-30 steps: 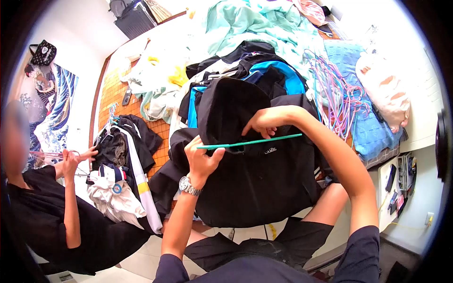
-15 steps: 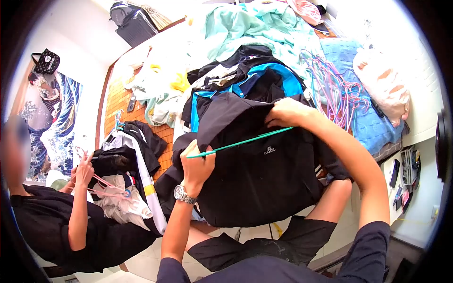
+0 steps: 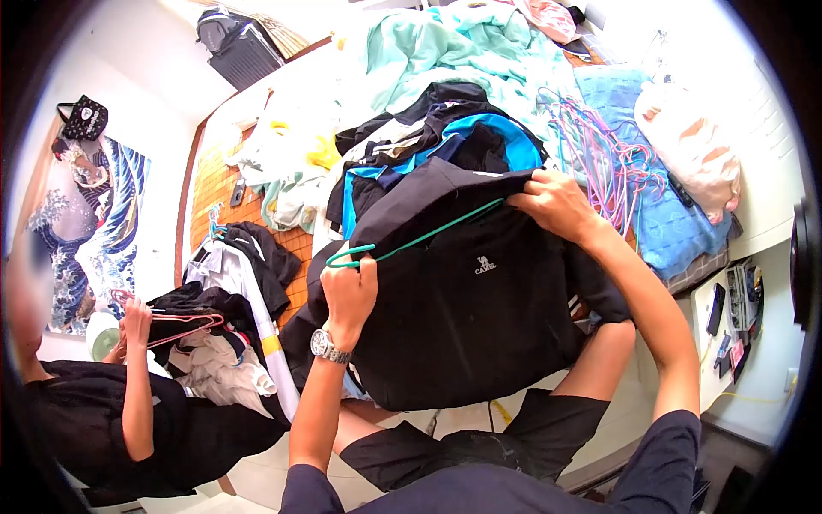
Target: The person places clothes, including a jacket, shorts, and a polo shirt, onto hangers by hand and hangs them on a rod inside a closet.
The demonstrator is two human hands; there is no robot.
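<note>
your left hand (image 3: pixel 349 295) is clamping its fingers around the hook end of a green hanger (image 3: pixel 439 233), which is slanting up to the right across the top of a black jacket (image 3: pixel 467 334). your right hand (image 3: pixel 556 206) is gripping the jacket's upper edge, fingers pinched together on the fabric, with the hanger's other end showing close by. the jacket is spreading out in front of you, its pale "camel" logo (image 3: pixel 485 267) facing up. just beyond it, a heap of dark clothes (image 3: pixel 479 150) is lying with bright blue parts showing. to the right, a tangle of pink and purple hangers (image 3: pixel 599 158) is resting near a blue pad (image 3: pixel 676 240). on your left, another person (image 3: pixel 111 428) is holding pink hangers (image 3: pixel 188 318) beside mixed garments (image 3: pixel 227 373).
</note>
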